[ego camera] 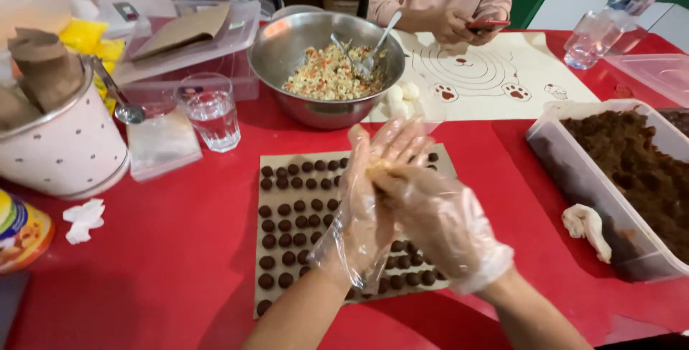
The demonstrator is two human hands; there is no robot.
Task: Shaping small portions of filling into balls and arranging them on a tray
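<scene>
Red tabletop fills my view, and over its middle I see both hands in loose clear plastic gloves, pressed palm to palm. My left hand (373,178) stands upright with fingers pointing away from me; my right hand (438,214) lies across it, cupping from the right. Between the palms sits a small pale lump of dough (379,169), mostly hidden, so I cannot tell its shape. Directly beneath the hands lies a brown cardboard sheet (287,307) covered in rows of small dark balls (287,239), its long side running away from me. Beyond it stands a steel bowl (287,49) of crumbly mix. Off to the right, nearer my right hand, sits a plastic tub (574,178) of brown filling.
</scene>
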